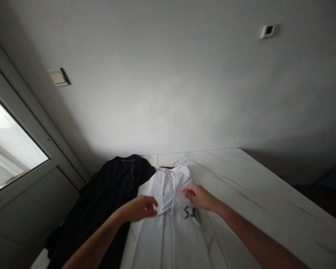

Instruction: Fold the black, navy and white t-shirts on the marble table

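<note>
Figure: my two bare hands over white trousers (168,239), seen from the head camera. The trousers lie lengthwise on a white veined counter (240,175), with the waistband (172,169) near the far edge and the legs running out of view past the near side. My left hand (141,208) is curled, its fingertips against a fold of the cloth near the middle of the garment; I cannot tell whether they pinch it. My right hand (199,197) is extended, fingers close together, their tips resting on the cloth with no visible pinch. Dark lettering (192,213), perhaps "SAY" and only partly legible, shows just below it. A black garment (106,194) lies just beside the trousers at the counter's left edge.
</note>
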Demonstrator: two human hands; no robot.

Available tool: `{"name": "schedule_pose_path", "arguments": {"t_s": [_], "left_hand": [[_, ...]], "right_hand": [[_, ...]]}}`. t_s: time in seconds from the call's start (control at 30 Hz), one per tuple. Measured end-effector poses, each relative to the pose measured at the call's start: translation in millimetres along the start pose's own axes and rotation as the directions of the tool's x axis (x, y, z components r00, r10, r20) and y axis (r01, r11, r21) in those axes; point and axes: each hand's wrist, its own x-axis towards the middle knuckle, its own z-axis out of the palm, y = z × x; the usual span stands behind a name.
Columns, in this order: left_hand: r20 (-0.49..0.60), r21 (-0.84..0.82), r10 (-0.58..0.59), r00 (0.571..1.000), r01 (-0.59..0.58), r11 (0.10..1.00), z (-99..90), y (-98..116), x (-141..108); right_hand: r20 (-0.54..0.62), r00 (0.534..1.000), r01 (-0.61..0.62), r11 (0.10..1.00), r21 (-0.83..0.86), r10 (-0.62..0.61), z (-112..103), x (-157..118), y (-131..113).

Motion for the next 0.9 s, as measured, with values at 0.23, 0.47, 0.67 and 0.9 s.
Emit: {"name": "schedule_pose_path", "arguments": {"t_s": [0.23,0.47,0.67,0.9], "left_hand": [[-0.429,0.089,-0.298,0.853,0.368,0.926,-22.7,-24,155],[-0.462,0.027,-0.440,0.770,0.508,0.861,-28.0,-46,184],[-0.469,-0.056,-0.493,0.733,0.532,0.845,-25.2,-51,187],[-0.408,-0.237,-0.556,0.724,0.504,0.830,-25.7,-41,193]], "right_hand": [[-0.255,0.966,-0.149,0.887,-0.437,0.036,-21,125,43],[-0.142,0.983,0.067,0.943,-0.325,-0.118,-33,97,75],[-0.243,0.969,-0.119,0.946,-0.303,0.044,-48,75,100],[-0.311,0.950,-0.108,0.950,-0.292,0.012,-33,99,92]]}}
